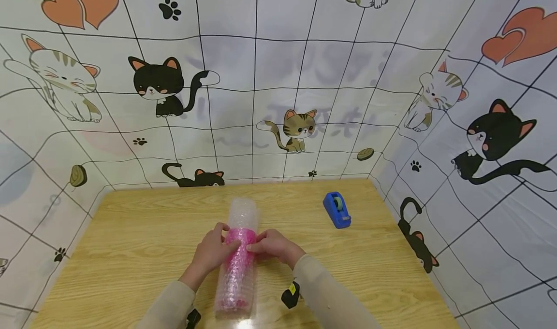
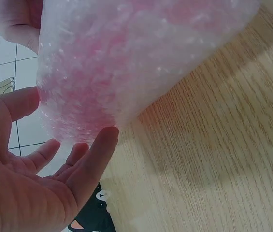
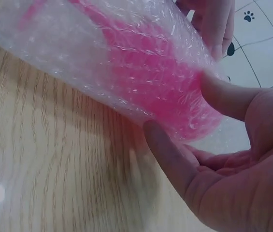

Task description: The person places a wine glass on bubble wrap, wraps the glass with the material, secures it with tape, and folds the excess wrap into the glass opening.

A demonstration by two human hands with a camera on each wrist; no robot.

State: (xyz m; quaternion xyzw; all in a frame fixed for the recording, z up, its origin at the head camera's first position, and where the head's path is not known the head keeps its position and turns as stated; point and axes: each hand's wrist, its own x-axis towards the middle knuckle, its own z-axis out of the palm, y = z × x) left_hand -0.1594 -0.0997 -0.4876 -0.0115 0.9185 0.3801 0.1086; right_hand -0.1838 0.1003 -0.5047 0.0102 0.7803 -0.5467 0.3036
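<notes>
A long roll of bubble wrap (image 1: 237, 283) lies lengthwise on the table, with something bright pink showing through its clear layers. Its far end is plain wrap, without pink. My left hand (image 1: 211, 251) grips the roll's left side near the middle, thumb on top and fingers down along the side. From the right, my right hand (image 1: 277, 246) holds it at about the same height, thumb pressing the top. In the left wrist view the wrap (image 2: 88, 77) bulges between thumb and fingertips. The right wrist view shows the pink shape (image 3: 150, 67) under the bubbles; its kind is hidden.
A blue tape dispenser (image 1: 337, 210) with a roll of tape stands at the back right of the wooden table (image 1: 148, 242). White cloth (image 1: 256, 68) printed with cats and grid lines hangs behind and on both sides. Dark cameras sit at both wrists.
</notes>
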